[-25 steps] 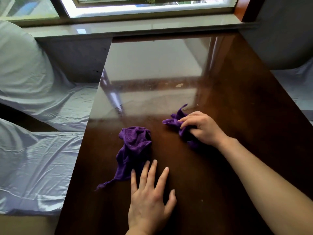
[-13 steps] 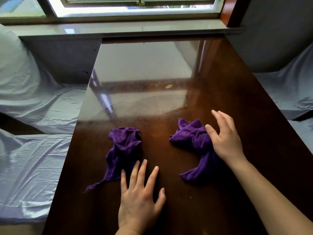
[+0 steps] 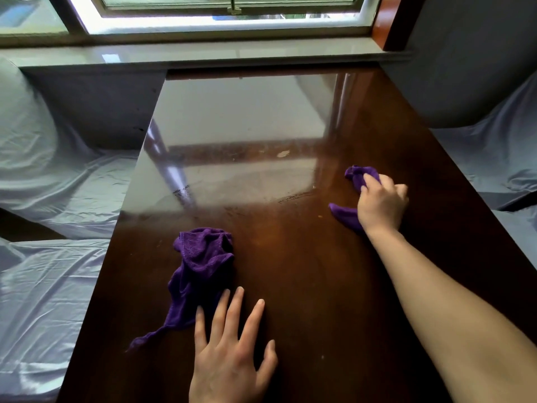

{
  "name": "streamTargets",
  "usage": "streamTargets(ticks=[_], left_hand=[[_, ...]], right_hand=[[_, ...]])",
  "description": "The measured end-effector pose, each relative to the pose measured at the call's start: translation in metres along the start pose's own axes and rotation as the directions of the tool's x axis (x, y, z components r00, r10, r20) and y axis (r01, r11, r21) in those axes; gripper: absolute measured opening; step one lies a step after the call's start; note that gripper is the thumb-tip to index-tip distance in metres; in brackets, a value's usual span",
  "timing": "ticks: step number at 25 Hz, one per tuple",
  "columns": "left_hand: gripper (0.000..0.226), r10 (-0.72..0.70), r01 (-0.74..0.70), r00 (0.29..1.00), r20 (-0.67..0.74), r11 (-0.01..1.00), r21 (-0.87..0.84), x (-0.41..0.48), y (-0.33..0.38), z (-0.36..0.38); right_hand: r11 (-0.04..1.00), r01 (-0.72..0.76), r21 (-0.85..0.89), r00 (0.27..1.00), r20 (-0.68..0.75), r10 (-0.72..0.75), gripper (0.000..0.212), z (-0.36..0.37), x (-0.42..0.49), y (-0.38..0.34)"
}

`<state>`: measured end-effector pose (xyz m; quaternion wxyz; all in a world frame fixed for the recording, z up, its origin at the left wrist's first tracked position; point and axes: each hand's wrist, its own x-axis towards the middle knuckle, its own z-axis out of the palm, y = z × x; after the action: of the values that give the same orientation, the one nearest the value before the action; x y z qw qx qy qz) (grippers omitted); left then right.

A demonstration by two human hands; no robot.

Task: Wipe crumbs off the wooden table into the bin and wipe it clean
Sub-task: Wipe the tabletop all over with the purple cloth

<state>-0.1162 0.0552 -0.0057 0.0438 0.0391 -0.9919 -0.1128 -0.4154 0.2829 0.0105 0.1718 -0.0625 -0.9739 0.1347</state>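
A dark glossy wooden table [image 3: 319, 286] runs from me to the window sill. My right hand [image 3: 380, 205] presses a crumpled purple cloth [image 3: 361, 173] onto the table's right side, fingers closed over it; part of the cloth sticks out below the hand. A second purple cloth [image 3: 200, 266] lies bunched at the near left. My left hand [image 3: 229, 353] rests flat on the wood beside it, fingers spread, two fingertips touching its edge. A pale crumb [image 3: 283, 154] and small specks lie in the reflective middle. No bin is in view.
Seats draped in pale shiny fabric [image 3: 49, 199] flank the table on the left, and another covered seat [image 3: 499, 158] on the right. A stone window sill [image 3: 203, 56] and window close off the far end.
My right hand has swept its purple cloth from the table's centre out to the right and further away. The left hand and the other cloth have stayed in place.
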Motion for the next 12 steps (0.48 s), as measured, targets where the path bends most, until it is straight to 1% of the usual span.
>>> streamTargets(ticks=[1, 2, 3, 4, 5, 6, 8, 9, 10, 11, 12], left_hand=[[0.069, 0.007, -0.007, 1.0, -0.008, 1.0, 0.003, 0.001, 0.0, 0.001], [0.069, 0.012, -0.012, 1.0, -0.016, 1.0, 0.007, 0.001, -0.001, 0.002], [0.069, 0.015, -0.015, 1.0, -0.022, 1.0, 0.014, 0.001, -0.001, 0.003], [0.069, 0.016, -0.016, 1.0, -0.024, 1.0, 0.02, 0.001, 0.0, 0.004], [0.068, 0.016, -0.016, 1.0, -0.026, 1.0, 0.019, 0.001, 0.001, 0.002], [0.067, 0.014, -0.014, 0.999, -0.028, 1.0, 0.015, 0.001, 0.001, 0.0], [0.067, 0.013, -0.012, 1.0, -0.028, 1.0, 0.026, 0.002, 0.001, -0.003], [0.068, 0.018, -0.017, 1.0, -0.022, 0.999, 0.036, 0.002, 0.001, -0.003], [0.068, 0.016, -0.015, 1.0, -0.023, 0.999, 0.031, 0.001, 0.001, -0.001], [0.067, 0.01, -0.009, 0.999, -0.031, 1.0, 0.016, 0.001, 0.0, -0.001], [0.067, 0.005, -0.004, 0.999, -0.034, 1.0, 0.004, 0.0, 0.0, -0.002]], right_hand=[[0.999, -0.047, 0.023, 0.999, 0.002, 0.047, 0.033, 0.005, 0.009, -0.012], [0.997, -0.063, 0.046, 0.998, 0.018, 0.062, 0.033, 0.009, 0.015, -0.025], [0.997, -0.041, 0.06, 0.998, 0.039, 0.039, 0.032, 0.01, 0.016, -0.04], [0.997, 0.029, 0.075, 0.997, 0.068, -0.034, 0.03, 0.01, 0.009, -0.058], [0.983, 0.144, 0.117, 0.983, 0.099, -0.156, 0.028, 0.01, -0.007, -0.079], [0.944, 0.273, 0.187, 0.947, 0.122, -0.298, 0.025, 0.008, -0.032, -0.103], [0.811, 0.498, 0.308, 0.816, 0.15, -0.558, 0.023, 0.0, -0.093, -0.143], [0.754, 0.559, 0.346, 0.76, 0.15, -0.632, 0.024, -0.004, -0.108, -0.151], [0.716, 0.608, 0.344, 0.715, 0.154, -0.682, 0.026, -0.007, -0.111, -0.146], [0.694, 0.657, 0.296, 0.688, 0.141, -0.712, 0.027, -0.01, -0.104, -0.132], [0.71, 0.667, 0.224, 0.701, 0.135, -0.701, 0.027, -0.011, -0.092, -0.111]])
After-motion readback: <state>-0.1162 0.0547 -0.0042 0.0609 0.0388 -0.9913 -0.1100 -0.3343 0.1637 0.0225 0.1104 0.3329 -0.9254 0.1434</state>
